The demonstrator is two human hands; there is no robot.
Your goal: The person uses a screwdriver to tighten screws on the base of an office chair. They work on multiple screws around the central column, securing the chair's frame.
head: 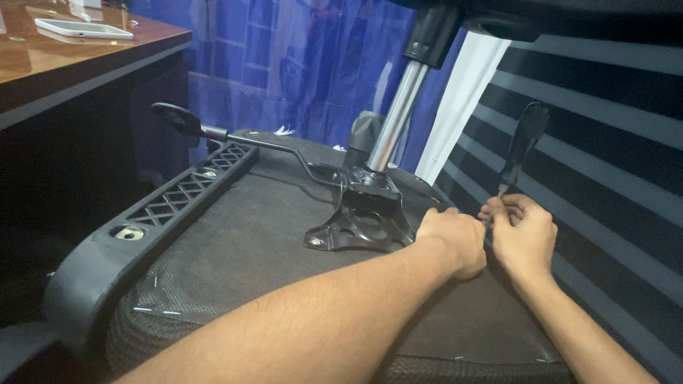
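Head cam: left hand (453, 240) & right hand (523, 231) pinch screwdriver (521, 146) upright at seat edge (284, 249).

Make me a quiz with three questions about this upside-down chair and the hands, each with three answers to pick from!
1. Where is the phone?
A. On the wooden desk, top left
B. On the chair seat
C. In a hand

2. What colour is the curtain behind the chair?
A. Red
B. Blue
C. Yellow

3. What is the right hand doing?
A. Resting flat on the desk
B. Pinching the metal shaft of a black-handled screwdriver
C. Hanging free

Answers:
1. A, the white phone lies on the desk.
2. B, the cloth behind the shiny pole is blue.
3. B, its fingers close on the tool beside the left hand at the seat edge.
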